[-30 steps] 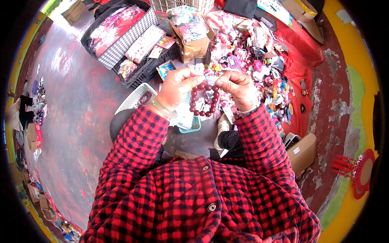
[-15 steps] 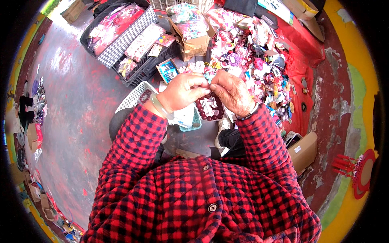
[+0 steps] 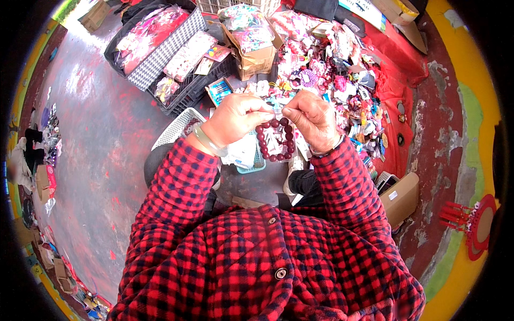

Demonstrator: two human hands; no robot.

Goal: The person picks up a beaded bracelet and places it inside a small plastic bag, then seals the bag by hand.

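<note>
A dark red beaded bracelet (image 3: 289,143) hangs below my fingers in a squarish loop. It seems to lie inside a small clear plastic bag (image 3: 278,108), whose upper edge is pinched from both sides; the thin film is hard to make out. My left hand (image 3: 234,122), with a pale bangle at the wrist, is closed with thumb and forefinger together at the left corner. My right hand (image 3: 315,122) pinches the right side the same way. Beneath the bracelet stands a light teal basket (image 3: 256,167) with white packets beside it.
A white perforated basket (image 3: 174,127) stands left of my knees. Ahead are a dark crate (image 3: 187,91), a cardboard box (image 3: 257,61) of packed goods and a small blue-fronted box (image 3: 219,91). Heaped hair ornaments (image 3: 342,85) cover the red cloth (image 3: 399,77). Another cardboard box (image 3: 401,199) sits right.
My fingertips have moved slightly apart, showing clear film between them. The bracelet has spread from a bunched loop into a squarer one. My right hand has shifted a little right.
</note>
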